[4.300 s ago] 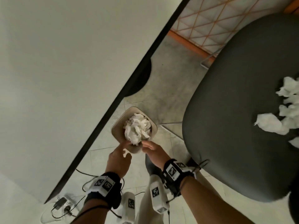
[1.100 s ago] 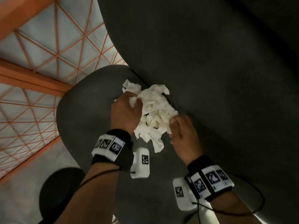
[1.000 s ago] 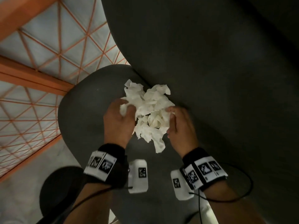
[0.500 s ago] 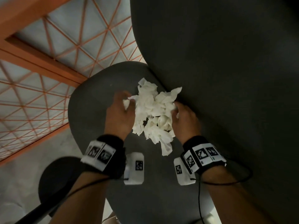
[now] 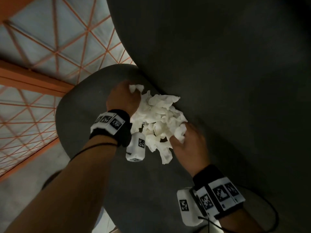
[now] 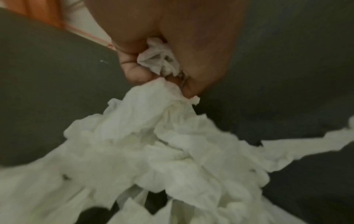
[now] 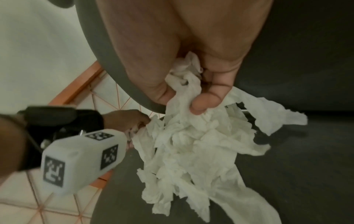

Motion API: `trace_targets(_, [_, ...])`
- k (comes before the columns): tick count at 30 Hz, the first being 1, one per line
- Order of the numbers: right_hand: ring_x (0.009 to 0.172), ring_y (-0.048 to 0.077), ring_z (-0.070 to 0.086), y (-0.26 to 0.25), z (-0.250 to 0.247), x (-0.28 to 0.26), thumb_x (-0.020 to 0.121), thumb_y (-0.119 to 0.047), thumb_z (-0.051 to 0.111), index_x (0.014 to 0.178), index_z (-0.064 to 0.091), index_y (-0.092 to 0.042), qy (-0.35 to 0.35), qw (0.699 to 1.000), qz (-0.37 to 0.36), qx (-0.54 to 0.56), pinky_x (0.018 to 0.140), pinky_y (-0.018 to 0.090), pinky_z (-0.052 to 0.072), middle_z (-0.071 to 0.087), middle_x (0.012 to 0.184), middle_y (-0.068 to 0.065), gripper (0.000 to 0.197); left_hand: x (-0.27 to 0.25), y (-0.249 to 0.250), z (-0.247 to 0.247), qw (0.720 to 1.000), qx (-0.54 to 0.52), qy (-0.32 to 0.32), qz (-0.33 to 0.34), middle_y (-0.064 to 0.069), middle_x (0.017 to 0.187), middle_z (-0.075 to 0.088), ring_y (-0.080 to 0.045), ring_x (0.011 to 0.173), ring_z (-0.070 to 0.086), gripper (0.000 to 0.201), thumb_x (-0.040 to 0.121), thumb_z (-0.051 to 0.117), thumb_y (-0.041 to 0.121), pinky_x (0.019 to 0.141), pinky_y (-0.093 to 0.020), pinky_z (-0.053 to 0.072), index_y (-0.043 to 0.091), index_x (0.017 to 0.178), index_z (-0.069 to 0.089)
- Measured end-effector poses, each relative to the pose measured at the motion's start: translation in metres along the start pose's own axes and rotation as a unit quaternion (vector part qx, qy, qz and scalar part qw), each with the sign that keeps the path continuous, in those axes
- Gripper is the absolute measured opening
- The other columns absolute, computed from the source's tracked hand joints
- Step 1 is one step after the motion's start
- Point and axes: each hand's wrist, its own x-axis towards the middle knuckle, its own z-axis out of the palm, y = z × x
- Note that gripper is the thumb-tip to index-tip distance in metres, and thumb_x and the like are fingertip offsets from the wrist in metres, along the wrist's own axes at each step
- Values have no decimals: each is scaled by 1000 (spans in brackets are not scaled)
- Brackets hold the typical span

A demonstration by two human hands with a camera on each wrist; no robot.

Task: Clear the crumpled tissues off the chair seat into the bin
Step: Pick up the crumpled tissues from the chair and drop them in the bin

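Note:
A bundle of white crumpled tissues [image 5: 159, 118] hangs between my two hands just above the dark grey chair seat [image 5: 87, 105], close to the chair's backrest [image 5: 227, 64]. My left hand [image 5: 124, 98] grips the far left end of the bundle, fingers curled round a wad [image 6: 159, 57]. My right hand [image 5: 186, 142] grips the near right end, thumb and fingers pinching tissue [image 7: 184, 84]. Loose ends [image 7: 239, 201] dangle below. The bin is out of sight.
An orange-framed panel [image 5: 42, 52] with a triangular lattice stands to the left beyond the seat. Grey floor [image 5: 30, 174] shows at lower left. The tall backrest fills the right side of the head view.
Both hands have closed on the tissue pile and gathered it into one bundle. The left hand has reached farther over the top; the right has dropped nearer. 4.3 s ago both hands were at the bin.

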Motion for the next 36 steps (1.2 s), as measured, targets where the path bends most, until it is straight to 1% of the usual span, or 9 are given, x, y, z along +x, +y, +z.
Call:
trace_targets(3, [98,18,61,-2,-9,-18,78,-20,62,104,62,-4,31,998,-10,54,79,20,48,62,106,3,30,-25,-19,-9,978,-190,68,-62,-8,116,65,-18,102,62,29,96,52,31,83,-30,47,18,121,59])
trace_targets(6, [79,3,61,-6,-18,-36,81,-34,53,84,62,-19,51,993,-4,102,69,4,41,64,85,-13,18,-57,-41,-21,908,-380,134,-115,-4,97,70,-14,86,69,25,90,55,32,77,-37,58,14,106,64])
trace_targets(10, [75,3,66,-3,-28,-51,81,-18,63,77,65,-14,21,976,81,200,70,26,53,69,75,-8,6,-104,-66,-28,849,-477,176,-146,6,84,70,-10,83,70,9,92,58,16,75,-32,59,20,86,62])
trace_targets(13, [56,5,59,-5,-32,-58,85,-5,54,64,54,-13,27,951,132,280,58,25,46,59,56,-9,23,-132,-87,-21,823,-502,199,-177,4,84,69,-9,83,71,20,90,53,1,72,-31,58,20,84,58])
trace_targets(19, [62,7,59,11,-19,-57,94,-23,55,70,56,-21,39,909,238,341,63,29,46,60,56,-11,24,-158,-117,-1,858,-453,169,-172,-1,75,54,-17,68,54,25,83,46,-2,63,-32,45,21,89,55])
trace_targets(24, [70,14,57,38,2,-60,98,-22,44,88,66,-25,-28,956,209,203,65,28,41,59,69,-4,25,-155,-99,14,923,-339,82,-160,9,80,63,-10,74,59,5,87,60,24,67,-25,43,25,92,61])
trace_targets(27, [81,16,60,43,6,-70,98,-13,42,95,66,-23,-66,971,181,142,68,26,43,61,80,0,26,-147,-78,21,973,-203,60,-95,14,82,61,1,73,58,17,88,63,33,69,-24,43,28,103,57])
trace_targets(32, [81,20,60,50,8,-72,98,-23,45,93,61,-11,-60,971,217,78,62,24,40,62,84,0,20,-117,-60,33,999,-41,-1,-7,2,102,67,-24,94,64,38,91,56,42,86,-38,51,41,127,44])
trace_targets(36, [105,21,57,67,17,-64,79,-43,61,119,49,-24,-70,974,213,30,91,35,46,58,112,-4,46,-107,-54,33,999,-39,30,-4,-2,106,70,-23,98,65,29,92,55,41,84,-33,51,27,116,62])
